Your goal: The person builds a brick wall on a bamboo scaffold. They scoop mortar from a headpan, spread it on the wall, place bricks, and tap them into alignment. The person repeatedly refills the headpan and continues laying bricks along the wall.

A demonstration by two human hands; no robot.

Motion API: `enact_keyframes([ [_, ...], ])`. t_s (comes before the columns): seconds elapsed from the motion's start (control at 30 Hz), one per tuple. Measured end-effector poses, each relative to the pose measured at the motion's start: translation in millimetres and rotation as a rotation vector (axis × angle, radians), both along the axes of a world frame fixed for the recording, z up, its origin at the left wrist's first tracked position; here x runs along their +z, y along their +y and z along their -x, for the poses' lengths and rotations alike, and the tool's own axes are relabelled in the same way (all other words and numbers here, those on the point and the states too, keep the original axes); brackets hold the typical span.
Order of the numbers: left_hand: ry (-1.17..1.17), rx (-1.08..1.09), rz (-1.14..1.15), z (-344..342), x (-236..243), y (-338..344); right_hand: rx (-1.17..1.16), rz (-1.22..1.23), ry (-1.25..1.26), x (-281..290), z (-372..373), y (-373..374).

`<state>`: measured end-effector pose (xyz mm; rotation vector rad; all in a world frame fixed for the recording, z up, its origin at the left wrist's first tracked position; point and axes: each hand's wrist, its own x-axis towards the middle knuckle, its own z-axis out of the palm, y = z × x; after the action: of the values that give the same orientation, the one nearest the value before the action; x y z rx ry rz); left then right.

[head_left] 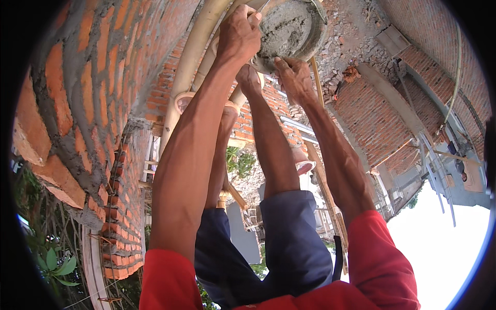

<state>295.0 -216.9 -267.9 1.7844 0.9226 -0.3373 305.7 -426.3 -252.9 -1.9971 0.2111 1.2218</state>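
A round bucket (311,45) of wet grey mortar (285,28) is at the top centre, its rim smeared with mortar. My left hand (239,33) is closed in a fist at the bucket's left side. A thin pale edge shows by its thumb, but what it grips is mostly hidden. At the near right side of the bucket, the fingers of my right hand (295,78) are curled over the rim, gripping it. Both bare forearms reach up from red sleeves.
Thick bamboo poles (190,57) run beside and under my bare feet. A brick wall with fresh mortar joints (95,77) rises close on the left, with loose bricks (59,178) along its edge. Rubble (338,54) and another brick wall (369,116) lie to the right.
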Motion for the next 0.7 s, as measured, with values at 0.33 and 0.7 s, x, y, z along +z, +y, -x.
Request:
enact_keyframes([
  [0.33, 0.022, 0.006, 0.061, -9, -19, 52, -0.032, 0.002, 0.045, 22, 6, -33],
  [0.7, -0.063, -0.162, -0.117, -33, -30, 131, 0.174, -0.098, -0.167, 53, -27, -50],
])
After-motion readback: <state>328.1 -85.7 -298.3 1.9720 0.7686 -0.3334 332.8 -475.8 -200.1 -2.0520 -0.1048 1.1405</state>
